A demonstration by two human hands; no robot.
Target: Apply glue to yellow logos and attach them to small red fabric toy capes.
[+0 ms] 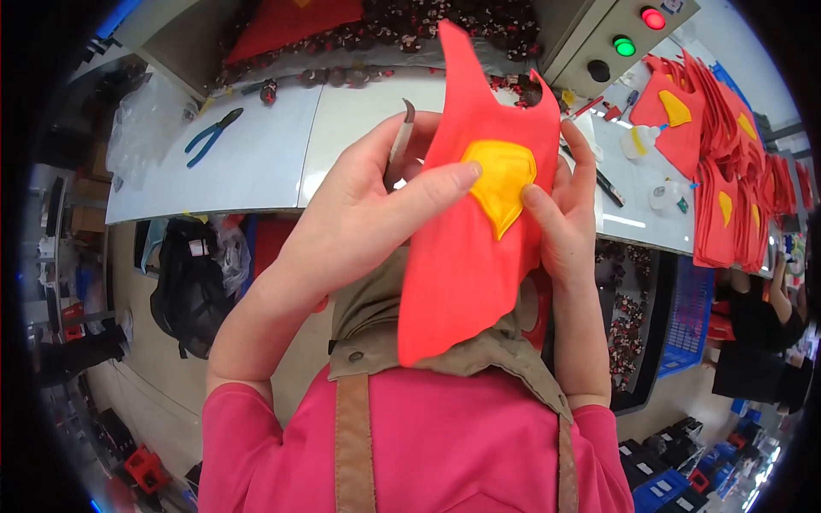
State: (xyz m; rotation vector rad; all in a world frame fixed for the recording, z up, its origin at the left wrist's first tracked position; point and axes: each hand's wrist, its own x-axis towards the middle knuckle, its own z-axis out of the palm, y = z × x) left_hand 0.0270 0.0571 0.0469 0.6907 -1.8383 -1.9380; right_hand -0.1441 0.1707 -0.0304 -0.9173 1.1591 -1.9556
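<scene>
The left hand (363, 201), also holding a curved tool (400, 144), and the right hand (566, 218) both pinch the red cape (462, 278), which extends lengthwise from near to far between them.

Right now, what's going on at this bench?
A person holds a flat red cape-shaped piece upright in front of them, in both bare hands. The left thumb and right thumb press at opposite edges of its glossy yellow shield-shaped emblem. The left hand also holds a slim tool with a dark curved tip. Blue-handled pliers lie on the white bench; similar red pieces are stacked at right.
</scene>
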